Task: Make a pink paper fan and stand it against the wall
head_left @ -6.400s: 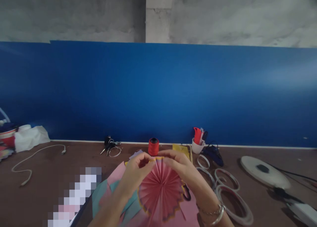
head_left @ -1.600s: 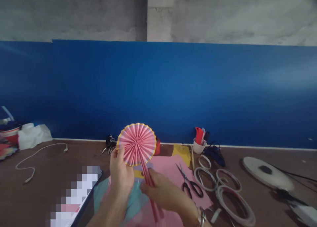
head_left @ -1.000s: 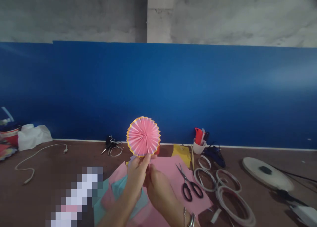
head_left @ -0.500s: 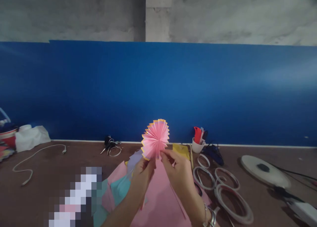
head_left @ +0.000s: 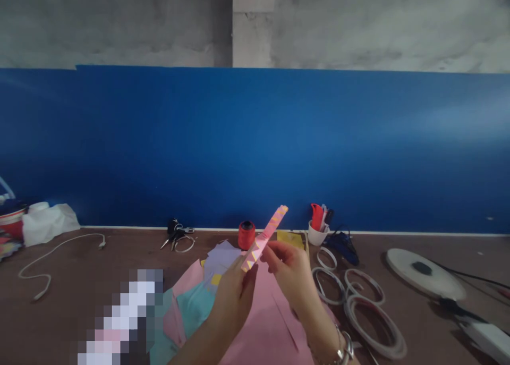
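Observation:
A pink pleated paper fan with yellow edges is folded flat into a narrow strip, tilted up to the right. My left hand pinches its lower end from the left. My right hand pinches it from the right, fingers curled on the strip's middle. Both hands hover above pink paper sheets lying on the brown table. A red thread spool stands just behind the fan.
Teal and lilac sheets lie left of the pink ones. Tape rings lie at right, with a white cup of tools, a round white base and cables. Keys, a white cable and a bag sit at left.
The fan was spread into a full round disc held up on its handle; it has since been closed into a flat strip between both hands.

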### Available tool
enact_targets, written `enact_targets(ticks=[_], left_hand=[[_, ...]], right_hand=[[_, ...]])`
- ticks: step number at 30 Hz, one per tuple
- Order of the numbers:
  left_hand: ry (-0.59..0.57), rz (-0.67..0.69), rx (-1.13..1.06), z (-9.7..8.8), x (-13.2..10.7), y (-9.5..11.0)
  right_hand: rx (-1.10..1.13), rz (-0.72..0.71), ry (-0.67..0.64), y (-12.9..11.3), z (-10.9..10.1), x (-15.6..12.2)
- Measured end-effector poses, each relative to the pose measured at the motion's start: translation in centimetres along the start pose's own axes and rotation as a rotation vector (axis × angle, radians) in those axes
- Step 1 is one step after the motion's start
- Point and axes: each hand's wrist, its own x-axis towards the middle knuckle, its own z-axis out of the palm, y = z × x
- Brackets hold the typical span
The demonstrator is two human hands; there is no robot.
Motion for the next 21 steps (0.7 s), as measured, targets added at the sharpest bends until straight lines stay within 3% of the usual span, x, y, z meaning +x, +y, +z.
enact_targets(ticks=[4,11,16,21], left_hand=[[-0.022,0.000,-0.029,0.0,-0.2,0.0],[-0.011,-0.328,-0.356,0.9,-0.1,-0.9],[-0.219,-0.519,-0.403,0.0,0.5,0.4],[-0.198,-0.436,-0.246,-0.4,0.7,0.4]], right_hand=[[0.070,-0.024,0.037,-0.1,0.0,-0.1],[0.256,0.008,0.119,-0.1,-0.7,0.6],[0.304,0.011,0.023,0.7,-1.0,1.1],[0.330,0.005,-0.007,1.2,-0.8,1.3]])
